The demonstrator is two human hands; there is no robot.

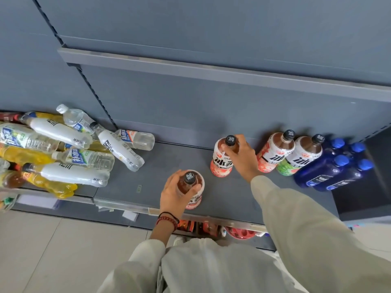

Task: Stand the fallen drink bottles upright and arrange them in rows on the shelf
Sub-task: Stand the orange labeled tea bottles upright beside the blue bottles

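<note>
L hand (pixel 175 194) curled round front tea btl (pixel 196 200); R hand (pixel 243 158) grips rear tea btl (pixel 221 163), upright teas (pixel 275 153) just right of R hand; fallen pile (pixel 84 158) well left.

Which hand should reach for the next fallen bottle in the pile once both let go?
Left. The left hand, gripping the front tea bottle, sits nearer the pile of fallen bottles at the left end of the shelf. The right hand holds the rear tea bottle by the upright row and would likely have to cross over.
</note>
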